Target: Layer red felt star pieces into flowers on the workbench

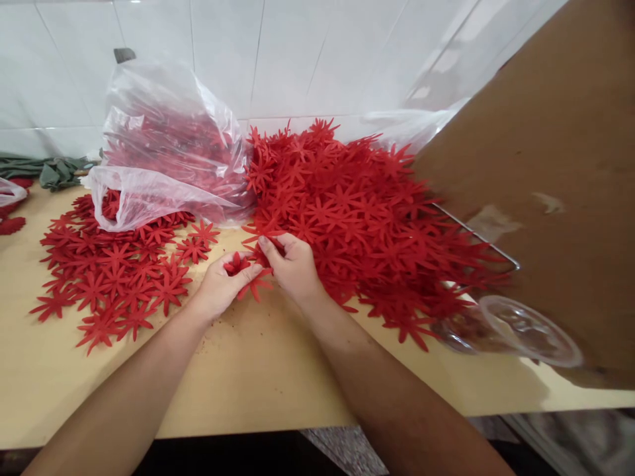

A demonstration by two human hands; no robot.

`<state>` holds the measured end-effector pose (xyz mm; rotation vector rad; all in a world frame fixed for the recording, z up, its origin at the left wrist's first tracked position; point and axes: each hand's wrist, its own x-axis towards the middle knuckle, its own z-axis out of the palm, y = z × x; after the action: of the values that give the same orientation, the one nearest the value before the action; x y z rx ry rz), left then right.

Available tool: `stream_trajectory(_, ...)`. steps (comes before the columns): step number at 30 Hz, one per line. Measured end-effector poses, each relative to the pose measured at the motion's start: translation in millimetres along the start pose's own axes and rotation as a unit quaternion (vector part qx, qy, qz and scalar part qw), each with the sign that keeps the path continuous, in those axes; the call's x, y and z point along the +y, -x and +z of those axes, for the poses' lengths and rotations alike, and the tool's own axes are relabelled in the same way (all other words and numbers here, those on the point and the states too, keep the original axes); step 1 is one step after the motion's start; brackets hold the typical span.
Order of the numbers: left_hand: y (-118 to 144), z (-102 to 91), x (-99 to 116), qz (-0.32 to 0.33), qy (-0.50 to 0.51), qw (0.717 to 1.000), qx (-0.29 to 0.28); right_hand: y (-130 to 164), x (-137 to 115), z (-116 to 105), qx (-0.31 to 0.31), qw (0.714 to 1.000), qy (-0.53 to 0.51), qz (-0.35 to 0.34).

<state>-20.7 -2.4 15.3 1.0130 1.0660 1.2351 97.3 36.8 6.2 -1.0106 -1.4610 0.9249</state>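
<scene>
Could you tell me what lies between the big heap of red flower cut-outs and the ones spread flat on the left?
In the head view, both hands, left hand and right hand, pinch a few red cut-outs there, over bare table.

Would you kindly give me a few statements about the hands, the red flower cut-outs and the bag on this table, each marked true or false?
1. Both hands, the left hand and the right hand, hold red flower cut-outs between them. True.
2. The big heap of cut-outs lies on the person's left. False: it lies on the right; a flatter spread of cut-outs lies on the left.
3. The plastic bag holds green pieces. False: its contents are red.
4. A clear plastic cup lies tipped on its side near the table's right edge. True.
5. The table top is black. False: it is pale wood colour.
</scene>
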Motion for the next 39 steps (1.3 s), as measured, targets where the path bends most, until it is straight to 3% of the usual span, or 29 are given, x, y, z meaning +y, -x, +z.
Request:
stream_trajectory(5,0,-1.7,-2,-0.018,-0.045,0.998,0.036,1,-1,3,-0.012,1.0,-0.023,0.0)
stream_trajectory(10,-2,-4.4,-4,-0.026,-0.045,0.997,0.064,-6,-5,-7,0.054,0.991,-0.101,0.065)
stream_trajectory(14,-2,-5.3,-5,-0.029,-0.037,0.997,0.063,-12,-6,-13,0.1,0.986,-0.101,0.086)
stream_trajectory(22,-1,-6.4,-4,-0.037,-0.003,0.998,0.049,-8,0,-6,-0.015,0.989,-0.071,0.128)
stream_trajectory(28,-3,-8.4,-5,-0.031,0.009,0.999,0.044,-10,8,-11,0.012,0.995,-0.046,0.089)
stream_trajectory(36,-2,-10.0,-6,-0.034,0.02,0.999,0.034,-9,-2,-11,0.008,0.991,-0.052,0.122)
stream_trajectory(39,-2,-10.5,-6,-0.035,0.023,0.999,0.034,-10,0,-11,-0.028,0.988,-0.063,0.139)
